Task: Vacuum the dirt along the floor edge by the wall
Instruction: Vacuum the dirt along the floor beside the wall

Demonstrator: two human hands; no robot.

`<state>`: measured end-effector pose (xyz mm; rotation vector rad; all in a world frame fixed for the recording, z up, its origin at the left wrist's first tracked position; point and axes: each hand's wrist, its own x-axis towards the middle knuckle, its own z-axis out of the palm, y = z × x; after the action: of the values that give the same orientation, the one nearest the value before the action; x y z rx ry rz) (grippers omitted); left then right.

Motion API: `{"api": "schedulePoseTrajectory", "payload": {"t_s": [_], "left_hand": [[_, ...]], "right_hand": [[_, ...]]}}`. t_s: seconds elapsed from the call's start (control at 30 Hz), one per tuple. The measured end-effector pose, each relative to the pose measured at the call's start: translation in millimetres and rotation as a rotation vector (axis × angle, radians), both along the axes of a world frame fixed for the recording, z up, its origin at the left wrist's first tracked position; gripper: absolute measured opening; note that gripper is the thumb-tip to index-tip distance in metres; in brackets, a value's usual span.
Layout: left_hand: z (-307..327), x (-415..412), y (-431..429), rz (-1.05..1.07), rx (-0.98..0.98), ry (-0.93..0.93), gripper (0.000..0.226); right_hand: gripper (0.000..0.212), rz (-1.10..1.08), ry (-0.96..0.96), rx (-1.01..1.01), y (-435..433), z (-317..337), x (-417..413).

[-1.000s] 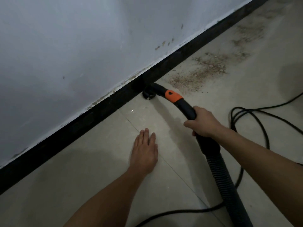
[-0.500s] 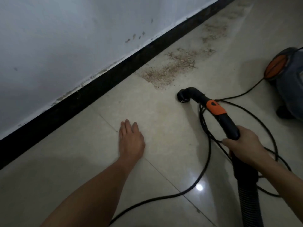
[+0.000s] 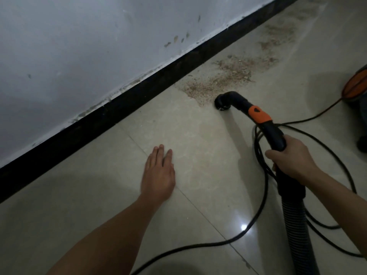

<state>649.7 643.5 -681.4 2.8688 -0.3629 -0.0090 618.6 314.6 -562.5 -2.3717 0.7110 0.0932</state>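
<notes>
Right hand (image 3: 290, 155) is wrapped round the black handle (image 3: 278, 137), fingers curled tight about it, just below the orange collar (image 3: 259, 115). The bent nozzle (image 3: 223, 102) sits mouth-down on the floor (image 3: 99, 195), right at the near edge of the dirt (image 3: 224, 76), a little way off the black skirting (image 3: 139, 98). That brown, crumbly dirt runs on along the foot of the wall (image 3: 79, 46) towards the far corner. Left hand (image 3: 158, 173) lies flat on the tile, palm down, fingers straight and close together. The ribbed hose (image 3: 296, 225) drops away under the right wrist, a black cable (image 3: 258, 221) loops around it, and the vacuum body (image 3: 355, 84) peeks in at the right edge.
</notes>
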Motion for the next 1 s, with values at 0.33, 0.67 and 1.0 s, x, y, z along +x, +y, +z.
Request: {"api": "schedulePoseTrajectory", "payload": {"t_s": [0.33,0.67,1.0], "left_hand": [[0.5,0.0,0.2,0.012,0.003,0.004,0.051],[3.4,0.0,0.5,0.004,-0.024,0.022,0.052],[1.2,1.3,-0.6,0.017,0.011,0.028,0.053]], "right_hand": [[0.019,0.115,0.007,-0.031,13.8,-11.7,37.7],[0.023,0.067,-0.026,-0.005,30.6,-16.1,89.4],[0.020,0.116,-0.025,0.034,53.0,-20.4,138.4]]}}
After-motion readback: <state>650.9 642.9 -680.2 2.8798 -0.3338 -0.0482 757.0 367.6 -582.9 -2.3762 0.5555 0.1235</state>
